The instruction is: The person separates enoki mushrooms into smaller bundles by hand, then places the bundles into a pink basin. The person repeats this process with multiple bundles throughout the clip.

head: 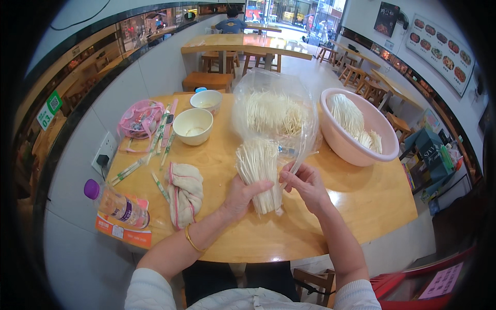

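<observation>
My left hand (242, 193) grips a bunch of enoki mushrooms (260, 166) from its left side, thumb across the front, above the wooden table (302, 236). At the bunch's right side, my right hand (304, 184) pinches a few thin strands between thumb and fingers. Just beyond stands a clear plastic bag (271, 81) with more enoki inside. A pink plastic basin (360, 157) at the right holds further bunches of enoki (345, 114).
A folded cloth (185, 193), wrapped chopsticks (161, 135), two bowls (193, 128) (206, 101) and a pink basket (141, 120) are on the table's left part. A purple-capped bottle (124, 209) lies at the left edge. A person (231, 25) sits far ahead.
</observation>
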Available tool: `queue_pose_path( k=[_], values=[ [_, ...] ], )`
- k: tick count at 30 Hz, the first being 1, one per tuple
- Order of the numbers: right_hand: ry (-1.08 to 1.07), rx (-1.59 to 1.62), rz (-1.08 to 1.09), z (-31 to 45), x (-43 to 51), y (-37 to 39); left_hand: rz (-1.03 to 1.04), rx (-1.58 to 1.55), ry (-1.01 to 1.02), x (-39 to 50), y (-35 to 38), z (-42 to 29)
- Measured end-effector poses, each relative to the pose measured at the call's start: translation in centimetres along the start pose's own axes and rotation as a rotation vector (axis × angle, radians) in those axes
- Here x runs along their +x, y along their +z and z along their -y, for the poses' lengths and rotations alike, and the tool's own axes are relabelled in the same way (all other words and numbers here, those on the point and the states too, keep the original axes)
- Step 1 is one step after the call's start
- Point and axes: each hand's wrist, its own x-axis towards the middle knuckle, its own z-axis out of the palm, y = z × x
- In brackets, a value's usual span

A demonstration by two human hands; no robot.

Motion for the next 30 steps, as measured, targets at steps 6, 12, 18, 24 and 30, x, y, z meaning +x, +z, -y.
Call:
queue_pose_path(
  k=[6, 12, 18, 24, 30],
  values=[
    [-0.058, -0.041, 0.018, -0.7, 0.1, 0.3, 0.000, 0.101, 0.064, 0.0, 0.2, 0.4],
    [-0.009, -0.008, -0.003, -0.3, 0.1, -0.1, 0.013, 0.133, -0.020, 0.1, -0.3, 0.0],
    [-0.092, -0.038, -0.010, -0.7, 0.0, 0.4, 0.054, 0.256, 0.045, 0.0, -0.2, 0.1],
    [-0.086, 0.031, -0.051, -0.9, 0.2, 0.2, 0.003, 0.162, 0.000, -0.1, 0.0, -0.1],
    [-0.089, 0.071, -0.033, -1.3, 0.5, 0.0, -0.079, 0.006, -0.028, 0.0, 0.2, 0.0]
  ],
)
